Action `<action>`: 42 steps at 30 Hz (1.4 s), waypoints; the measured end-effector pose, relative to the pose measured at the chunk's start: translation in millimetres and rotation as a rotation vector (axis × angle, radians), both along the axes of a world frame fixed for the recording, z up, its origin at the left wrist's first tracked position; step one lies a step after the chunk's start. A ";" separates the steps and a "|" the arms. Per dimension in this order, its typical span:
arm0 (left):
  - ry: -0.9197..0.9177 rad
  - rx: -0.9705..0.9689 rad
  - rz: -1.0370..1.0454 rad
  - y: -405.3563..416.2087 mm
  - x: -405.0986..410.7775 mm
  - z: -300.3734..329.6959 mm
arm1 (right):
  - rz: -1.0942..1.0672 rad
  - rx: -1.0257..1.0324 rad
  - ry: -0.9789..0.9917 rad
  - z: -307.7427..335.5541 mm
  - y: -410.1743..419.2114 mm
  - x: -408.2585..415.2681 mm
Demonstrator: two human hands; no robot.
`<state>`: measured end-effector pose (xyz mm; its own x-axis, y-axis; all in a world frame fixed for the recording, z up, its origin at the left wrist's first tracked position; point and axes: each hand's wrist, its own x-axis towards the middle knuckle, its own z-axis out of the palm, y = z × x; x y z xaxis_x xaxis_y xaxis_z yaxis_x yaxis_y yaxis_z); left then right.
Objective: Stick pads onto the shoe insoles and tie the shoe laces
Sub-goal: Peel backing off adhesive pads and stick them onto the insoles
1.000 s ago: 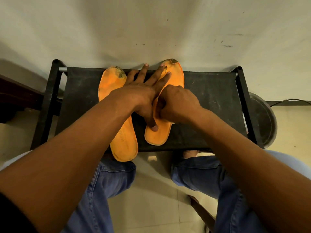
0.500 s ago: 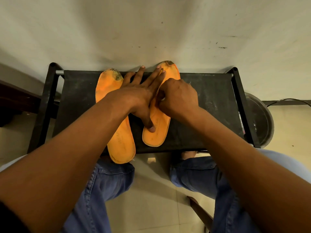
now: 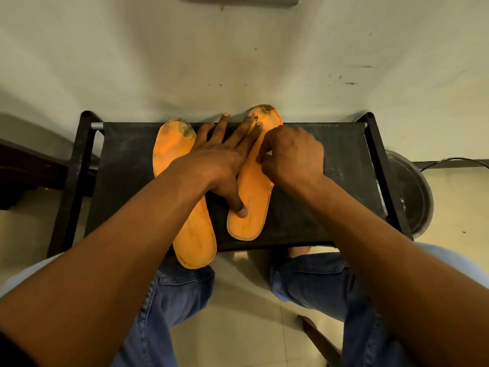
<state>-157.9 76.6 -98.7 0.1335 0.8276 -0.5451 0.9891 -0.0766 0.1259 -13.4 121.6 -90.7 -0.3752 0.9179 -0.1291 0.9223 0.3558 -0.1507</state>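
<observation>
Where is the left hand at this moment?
In the head view, the left hand lies spread over the right-side insole, beside the right hand.

Blk stool [image 3: 304,207] by scuffed wall [image 3: 238,54]

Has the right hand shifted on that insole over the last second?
Yes. The right hand has slid toward the worn toe end of the right-side orange foam insole, ending nearer the far edge of the black bench.

One head-worn camera looks steeply down, close over the black stool [image 3: 317,160].
</observation>
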 end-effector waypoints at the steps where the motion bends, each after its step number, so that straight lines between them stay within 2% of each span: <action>1: -0.003 0.001 0.000 0.0 -0.4 -0.5 | 0.004 -0.050 0.001 -0.6 2.1 1.4; 6: -0.019 0.001 0.001 0.5 -2.7 -3.6 | 0.079 -0.303 -0.142 1.6 -9.5 9.1; 17: -0.029 0.016 -0.001 0.7 -4.7 -6.4 | -0.136 0.037 -0.047 -3.2 5.1 6.2; 20: -0.032 0.012 0.001 1.2 -4.6 -6.4 | -0.186 -0.098 0.015 -1.6 18.6 10.5; 23: -0.040 0.013 0.001 2.3 -5.0 -2.6 | -0.269 -0.287 0.162 8.9 38.2 16.9; 25: -0.079 0.045 0.027 4.8 -4.7 4.3 | -0.316 -0.342 0.258 15.7 48.3 20.5; 27: -0.152 0.172 0.095 7.8 -3.8 10.5 | -0.352 -0.398 0.326 19.6 54.0 21.5; 30: -0.350 0.430 0.245 11.5 -5.8 12.3 | -0.372 -0.483 0.323 20.0 55.4 17.5; 32: -0.432 0.509 0.317 10.9 -7.4 11.2 | -0.358 -0.482 0.317 17.3 54.2 14.6; 37: -0.461 0.484 0.373 9.5 -1.6 10.7 | -0.287 -0.410 0.329 13.3 51.8 15.3; 42: -0.578 0.507 0.434 9.6 4.8 9.6 | -0.239 -0.410 0.495 21.4 48.9 12.8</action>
<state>-153.0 86.3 -89.1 -0.1074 0.9933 -0.0434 0.7361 0.1088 0.6681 -0.6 170.4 -69.3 -0.2731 0.8965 -0.3489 0.7560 -0.0243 -0.6541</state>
